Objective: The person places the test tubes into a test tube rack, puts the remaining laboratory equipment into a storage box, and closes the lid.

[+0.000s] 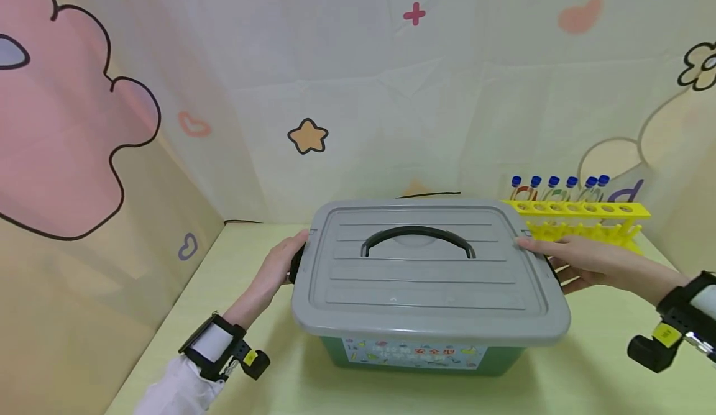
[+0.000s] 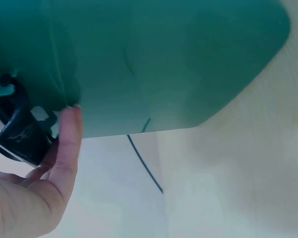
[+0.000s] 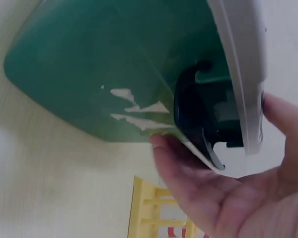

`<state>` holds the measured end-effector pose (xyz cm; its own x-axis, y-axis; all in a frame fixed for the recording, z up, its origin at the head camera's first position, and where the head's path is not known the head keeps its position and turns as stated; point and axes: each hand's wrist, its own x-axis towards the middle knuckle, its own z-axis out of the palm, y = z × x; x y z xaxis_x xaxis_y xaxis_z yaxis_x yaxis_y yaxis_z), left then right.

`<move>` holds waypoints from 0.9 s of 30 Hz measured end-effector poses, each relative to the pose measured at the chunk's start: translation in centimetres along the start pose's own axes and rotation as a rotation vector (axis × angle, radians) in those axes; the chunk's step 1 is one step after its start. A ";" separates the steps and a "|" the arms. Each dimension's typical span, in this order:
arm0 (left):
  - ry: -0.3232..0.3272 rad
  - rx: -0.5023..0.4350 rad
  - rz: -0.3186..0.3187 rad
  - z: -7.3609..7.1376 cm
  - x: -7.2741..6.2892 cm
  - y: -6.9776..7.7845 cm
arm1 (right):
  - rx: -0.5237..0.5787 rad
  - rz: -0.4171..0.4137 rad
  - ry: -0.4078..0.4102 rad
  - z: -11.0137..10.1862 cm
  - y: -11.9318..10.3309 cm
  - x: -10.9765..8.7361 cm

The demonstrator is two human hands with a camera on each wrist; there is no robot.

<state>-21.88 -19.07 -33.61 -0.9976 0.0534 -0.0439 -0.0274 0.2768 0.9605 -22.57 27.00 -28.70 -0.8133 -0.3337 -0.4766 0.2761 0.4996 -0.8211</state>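
A green storage box [image 1: 506,362] with a grey lid [image 1: 414,297] stands in the middle of the table. A black carry handle [image 1: 418,232] arches over the lid. My left hand [image 1: 278,262] holds the box's left end, its fingers around the black latch [image 2: 25,131] and fingertips against the green wall. At the other end, my right hand [image 1: 587,259] grips with the thumb on the lid's edge. Its fingers reach beneath the right black latch [image 3: 203,109], which stands out from the wall. The box's contents are hidden.
Behind the right hand stands a yellow test tube rack [image 1: 587,210] with several blue-capped tubes [image 1: 553,182]. A printed curtain [image 1: 358,92] hangs behind the pale table [image 1: 257,365]. The box front carries a printed label [image 1: 414,354].
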 end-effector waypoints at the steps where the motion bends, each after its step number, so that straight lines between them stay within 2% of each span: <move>1: -0.010 0.009 0.004 0.0 -0.1 0.2 | 0.007 0.002 0.001 0.0 0.0 -0.1; 7: -0.035 0.092 0.017 0.2 -0.6 1.2 | -0.097 -0.022 0.115 0.5 -0.3 -0.2; 14: -0.012 0.167 0.044 0.6 -1.0 1.9 | -0.386 -0.090 0.241 1.3 -0.9 -0.4; 17: -0.006 0.206 0.056 0.7 -1.0 2.1 | -0.431 -0.093 0.253 1.5 -1.1 -0.5; 23: 0.013 0.309 0.079 0.8 -1.1 2.6 | -0.451 -0.084 0.235 1.6 -1.3 -0.5; 27: 0.015 0.340 0.082 0.9 -1.1 2.8 | -0.459 -0.086 0.225 1.6 -1.4 -0.4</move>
<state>-20.85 -17.46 -31.12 -0.9965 0.0754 0.0360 0.0730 0.5762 0.8140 -21.75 25.15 -27.88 -0.9273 -0.2335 -0.2926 -0.0084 0.7944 -0.6074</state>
